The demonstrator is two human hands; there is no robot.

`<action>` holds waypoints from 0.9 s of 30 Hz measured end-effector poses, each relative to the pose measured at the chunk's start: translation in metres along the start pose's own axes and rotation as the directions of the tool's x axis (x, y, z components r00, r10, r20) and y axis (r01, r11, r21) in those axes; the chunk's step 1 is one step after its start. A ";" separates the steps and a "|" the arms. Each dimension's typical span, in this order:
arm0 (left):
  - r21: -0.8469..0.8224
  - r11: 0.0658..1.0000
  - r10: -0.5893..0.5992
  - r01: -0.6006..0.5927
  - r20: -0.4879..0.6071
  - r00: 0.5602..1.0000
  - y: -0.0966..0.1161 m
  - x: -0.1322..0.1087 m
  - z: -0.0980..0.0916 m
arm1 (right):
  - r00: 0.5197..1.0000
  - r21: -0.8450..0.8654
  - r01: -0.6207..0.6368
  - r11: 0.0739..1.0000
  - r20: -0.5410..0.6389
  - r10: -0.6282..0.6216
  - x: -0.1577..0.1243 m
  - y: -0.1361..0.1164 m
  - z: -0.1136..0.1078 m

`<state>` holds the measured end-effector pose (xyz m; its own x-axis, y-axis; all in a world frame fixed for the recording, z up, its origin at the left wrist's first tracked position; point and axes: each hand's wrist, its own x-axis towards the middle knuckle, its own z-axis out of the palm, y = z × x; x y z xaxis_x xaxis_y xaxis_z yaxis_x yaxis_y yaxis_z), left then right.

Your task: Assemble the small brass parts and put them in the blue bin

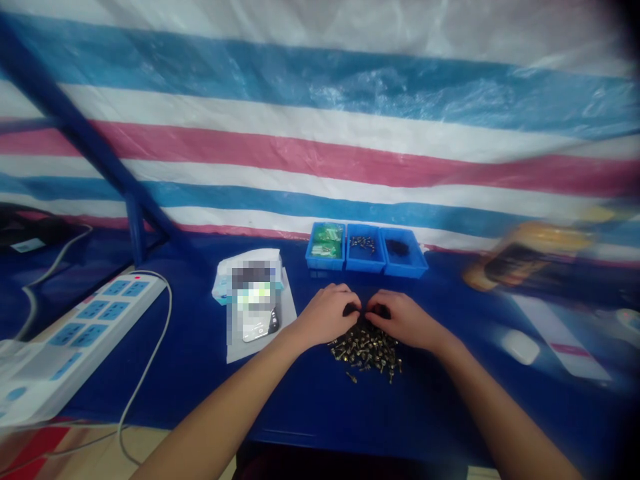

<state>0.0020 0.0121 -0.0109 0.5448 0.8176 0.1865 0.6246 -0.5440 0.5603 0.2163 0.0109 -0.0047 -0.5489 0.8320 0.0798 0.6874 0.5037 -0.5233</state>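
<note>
A heap of several small brass screws (367, 351) lies on the blue table cover (310, 393) in front of me. My left hand (327, 315) and my right hand (403, 319) meet just behind the heap, fingers curled and pinched together around small dark pieces (361, 311) that I cannot make out. Both forearms reach in from the bottom edge.
Three small blue bins (366, 251) stand behind the hands, holding green bags, screws and dark bits. A phone (257, 313) lies on white paper at the left. A white power strip (75, 333) with cable is far left. A white mouse (520, 347) and a blurred yellow tool (530, 257) are at the right.
</note>
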 end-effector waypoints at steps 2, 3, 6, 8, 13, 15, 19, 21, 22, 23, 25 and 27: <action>-0.003 1.000 -0.001 0.001 0.003 1.000 0.000 0.000 0.000 | 1.000 -0.006 -0.013 1.000 -0.010 0.013 0.000 -0.001 0.001; -0.003 1.000 0.000 0.000 0.003 1.000 0.000 0.000 -0.001 | 1.000 -0.008 -0.019 1.000 -0.014 0.019 0.000 -0.002 0.001; 0.000 1.000 -0.001 0.001 0.000 1.000 0.001 0.001 -0.001 | 0.999 -0.007 -0.021 1.000 -0.025 0.021 0.000 -0.003 0.001; 0.001 1.000 -0.004 0.004 -0.002 1.000 0.001 0.001 0.000 | 1.000 -0.007 -0.009 1.000 -0.022 0.008 0.000 -0.003 0.001; 0.012 1.000 0.006 -0.006 0.007 1.000 0.000 0.001 0.001 | 1.000 0.016 0.011 1.000 -0.016 -0.011 0.001 0.000 0.003; 0.016 1.000 0.009 -0.010 0.010 1.000 -0.001 0.001 0.001 | 1.000 0.022 0.006 1.000 -0.018 -0.005 0.001 0.000 0.003; 0.029 0.999 0.011 -0.012 0.010 1.000 -0.002 0.001 0.001 | 0.999 0.059 -0.010 0.998 -0.037 0.012 0.002 0.000 0.002; 0.035 0.999 0.012 -0.012 0.008 1.000 -0.002 0.001 0.000 | 0.998 0.099 -0.021 0.995 -0.048 0.026 0.003 -0.001 0.001; 0.037 0.999 0.012 -0.012 0.008 1.000 -0.002 0.001 0.000 | 0.998 0.119 -0.032 0.992 -0.056 0.039 0.003 -0.001 0.000; 0.038 0.999 0.013 -0.013 0.009 1.000 -0.002 0.001 0.000 | 0.996 0.139 -0.045 0.989 -0.066 0.055 0.003 0.000 -0.001; 0.041 0.999 0.016 -0.016 0.012 1.000 -0.002 0.001 -0.001 | 0.991 0.179 -0.070 0.981 -0.098 0.089 0.003 0.000 -0.001; 0.048 0.999 0.019 -0.019 0.012 1.000 -0.002 0.001 -0.001 | 0.984 0.222 -0.076 0.972 -0.143 0.110 0.003 0.001 -0.002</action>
<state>0.0007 0.0138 -0.0111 0.5627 0.8051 0.1875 0.6403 -0.5679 0.5173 0.2164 0.0147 -0.0036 -0.3964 0.9070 0.1421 0.6042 0.3743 -0.7034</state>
